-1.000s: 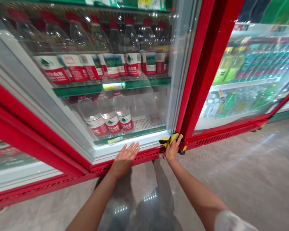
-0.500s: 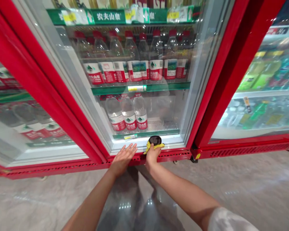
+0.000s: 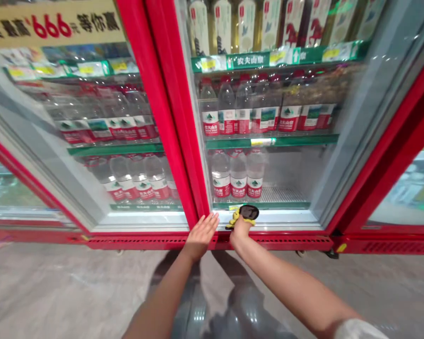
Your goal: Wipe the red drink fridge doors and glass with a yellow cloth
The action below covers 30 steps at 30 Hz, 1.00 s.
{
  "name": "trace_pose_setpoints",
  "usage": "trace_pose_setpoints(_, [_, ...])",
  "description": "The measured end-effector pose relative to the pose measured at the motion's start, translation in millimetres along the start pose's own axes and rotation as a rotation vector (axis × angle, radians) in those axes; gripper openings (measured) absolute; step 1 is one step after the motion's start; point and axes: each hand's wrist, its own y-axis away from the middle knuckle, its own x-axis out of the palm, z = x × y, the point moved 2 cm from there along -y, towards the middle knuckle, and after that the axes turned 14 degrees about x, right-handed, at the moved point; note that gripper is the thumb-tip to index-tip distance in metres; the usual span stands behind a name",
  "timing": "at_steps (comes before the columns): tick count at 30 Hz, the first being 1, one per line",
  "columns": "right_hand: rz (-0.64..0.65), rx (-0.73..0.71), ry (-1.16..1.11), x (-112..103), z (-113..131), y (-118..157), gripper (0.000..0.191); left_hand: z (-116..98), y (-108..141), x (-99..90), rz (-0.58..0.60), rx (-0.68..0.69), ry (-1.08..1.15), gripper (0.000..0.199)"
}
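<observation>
My left hand [image 3: 201,237] lies flat with fingers stretched out, at the foot of the red door frame [image 3: 192,188] of a glass-fronted drinks fridge. Close by on its right, my right hand [image 3: 240,232] is closed round a yellow-and-black item [image 3: 249,213]. That item has a dark rounded face and soft-looking yellow edges; its exact kind is not clear. It is held near the bottom edge of the glass door. Behind the glass, three large water bottles [image 3: 238,181] with red-and-white labels stand on the lowest shelf.
Above them, a green-edged shelf [image 3: 297,140] carries a row of red-capped water bottles [image 3: 245,110]. Another fridge section with more bottles [image 3: 139,181] is on the left, and a further red fridge [image 3: 406,242] is on the right. Below is the grey, shiny floor [image 3: 85,287].
The view has swung left, showing more of the left fridge section. My left hand is now at the upright door frame, and the yellow-and-black item in my right hand is farther left along the door.
</observation>
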Motion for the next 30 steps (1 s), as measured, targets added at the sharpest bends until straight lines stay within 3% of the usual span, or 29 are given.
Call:
trace_pose_setpoints(3, [-0.051,0.187,-0.184,38,16,19,0.027,17,12,-5.7,-0.058,-0.013,0.012,0.08])
trace_pose_setpoints(6, [-0.06,0.309,-0.323,61,29,41,0.027,31,24,-18.0,-0.117,-0.045,0.009,0.079])
trace_pose_setpoints(11, [-0.078,0.356,-0.421,54,36,76,0.027,47,44,-33.8,-0.176,-0.091,0.02,0.077])
trace_pose_setpoints(13, [-0.101,0.202,-0.338,43,47,80,0.034,50,46,-34.8,-0.189,-0.095,0.051,0.078])
trace_pose_setpoints(17, [-0.228,-0.349,0.079,32,90,72,0.052,51,37,-33.6,-0.298,-0.156,0.078,0.076])
trace_pose_setpoints(20, [-0.225,-0.71,0.326,33,107,66,0.046,48,28,-32.5,-0.393,-0.247,0.065,0.075])
trace_pose_setpoints(22, [-0.191,-0.915,0.436,33,101,66,0.042,45,24,-31.2,-0.427,-0.252,0.059,0.075])
trace_pose_setpoints(27, [-0.14,-1.159,0.584,22,71,60,0.04,40,23,-31.7,-0.43,-0.178,0.083,0.07])
trace_pose_setpoints(30, [-0.119,-1.264,0.592,19,85,49,0.034,45,16,-43.2,-0.425,-0.186,0.092,0.064])
